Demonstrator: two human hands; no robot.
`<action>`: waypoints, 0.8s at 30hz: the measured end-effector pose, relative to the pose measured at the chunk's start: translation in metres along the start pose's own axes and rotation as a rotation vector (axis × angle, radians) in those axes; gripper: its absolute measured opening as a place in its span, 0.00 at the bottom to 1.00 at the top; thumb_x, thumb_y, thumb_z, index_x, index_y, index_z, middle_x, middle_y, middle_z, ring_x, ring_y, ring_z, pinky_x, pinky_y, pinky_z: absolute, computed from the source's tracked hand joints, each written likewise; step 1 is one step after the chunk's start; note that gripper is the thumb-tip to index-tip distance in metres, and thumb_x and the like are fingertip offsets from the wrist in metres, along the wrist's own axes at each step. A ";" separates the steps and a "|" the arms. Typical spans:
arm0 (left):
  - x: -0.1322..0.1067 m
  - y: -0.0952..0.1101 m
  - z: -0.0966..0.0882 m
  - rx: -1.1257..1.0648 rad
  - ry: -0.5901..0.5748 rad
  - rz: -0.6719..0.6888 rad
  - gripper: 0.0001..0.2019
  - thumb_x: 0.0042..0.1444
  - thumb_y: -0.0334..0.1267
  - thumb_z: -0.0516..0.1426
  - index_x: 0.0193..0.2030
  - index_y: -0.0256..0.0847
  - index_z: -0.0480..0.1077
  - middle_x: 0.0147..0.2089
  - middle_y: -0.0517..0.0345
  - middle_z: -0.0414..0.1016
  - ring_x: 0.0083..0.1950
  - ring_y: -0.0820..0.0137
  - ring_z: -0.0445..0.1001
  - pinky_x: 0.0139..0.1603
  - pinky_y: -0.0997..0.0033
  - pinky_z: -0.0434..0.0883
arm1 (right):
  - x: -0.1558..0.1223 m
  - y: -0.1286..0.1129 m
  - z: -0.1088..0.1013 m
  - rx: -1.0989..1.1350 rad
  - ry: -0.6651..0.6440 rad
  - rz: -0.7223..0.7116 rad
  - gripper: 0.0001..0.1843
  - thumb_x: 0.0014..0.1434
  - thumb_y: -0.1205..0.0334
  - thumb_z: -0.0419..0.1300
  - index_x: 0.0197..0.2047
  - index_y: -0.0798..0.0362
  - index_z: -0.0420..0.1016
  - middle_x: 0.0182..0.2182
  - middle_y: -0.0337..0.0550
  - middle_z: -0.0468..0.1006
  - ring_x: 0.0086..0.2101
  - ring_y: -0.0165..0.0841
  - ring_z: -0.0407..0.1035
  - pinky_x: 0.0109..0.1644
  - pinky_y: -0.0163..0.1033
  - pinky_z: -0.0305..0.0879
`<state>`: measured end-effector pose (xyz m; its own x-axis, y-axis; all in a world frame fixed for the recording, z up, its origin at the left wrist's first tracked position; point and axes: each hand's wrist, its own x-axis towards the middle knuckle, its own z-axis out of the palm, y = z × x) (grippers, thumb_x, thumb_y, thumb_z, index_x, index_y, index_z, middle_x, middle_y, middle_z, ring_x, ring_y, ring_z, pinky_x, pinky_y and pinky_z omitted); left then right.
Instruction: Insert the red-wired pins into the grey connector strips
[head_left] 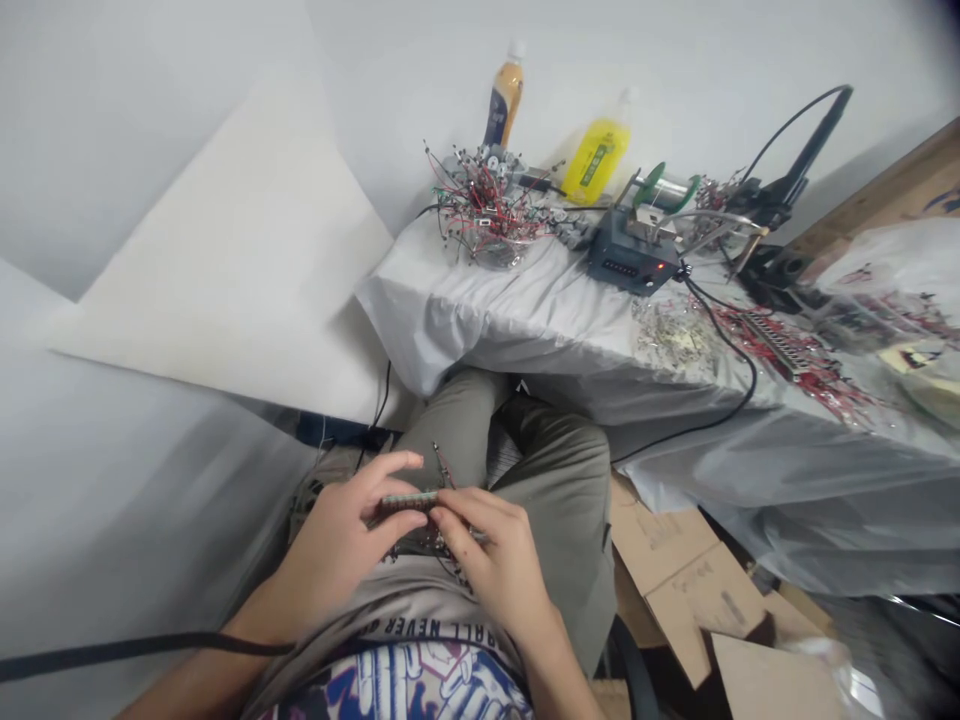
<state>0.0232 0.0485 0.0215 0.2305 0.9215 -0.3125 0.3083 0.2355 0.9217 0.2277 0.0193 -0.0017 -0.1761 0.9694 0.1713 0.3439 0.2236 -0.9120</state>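
A narrow strip with a green upper edge and a row of small dark segments [409, 501] is held level above my lap. My left hand [341, 525] curls around its left part, thumb below and fingers behind, the index finger lifted away. The right end is pinched between thumb and fingertips of my right hand [495, 545]. Thin dark and red wires with small parts [442, 462] stick up beside the right fingertips. More small wired parts lie under the hands on my shirt and are partly hidden.
On the white-covered table [487, 320] stand a wire bundle [487, 205], a soldering station [630, 255], a solder spool [667, 190], and two bottles. Red wired parts [817, 370] lie at the right. A black cable [742, 390] droops off the edge. Flattened cardboard [675, 560] covers the floor.
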 end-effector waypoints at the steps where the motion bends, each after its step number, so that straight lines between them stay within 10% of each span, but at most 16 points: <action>1: -0.001 0.001 0.001 0.010 0.012 0.006 0.23 0.59 0.44 0.65 0.61 0.46 0.74 0.47 0.57 0.88 0.47 0.61 0.86 0.56 0.63 0.81 | -0.001 0.000 0.000 0.001 -0.016 0.013 0.12 0.75 0.61 0.60 0.41 0.52 0.84 0.33 0.40 0.80 0.32 0.29 0.72 0.36 0.35 0.63; 24: -0.009 0.006 0.019 -0.014 0.106 -0.060 0.17 0.57 0.46 0.64 0.53 0.47 0.76 0.45 0.57 0.89 0.48 0.59 0.88 0.49 0.65 0.84 | -0.006 0.000 0.010 -0.133 0.109 0.007 0.17 0.71 0.68 0.55 0.29 0.53 0.73 0.25 0.36 0.69 0.27 0.28 0.63 0.33 0.36 0.56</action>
<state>0.0403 0.0361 0.0253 0.1132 0.9330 -0.3417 0.3054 0.2946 0.9055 0.2192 0.0123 -0.0062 -0.0748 0.9746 0.2112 0.4646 0.2215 -0.8574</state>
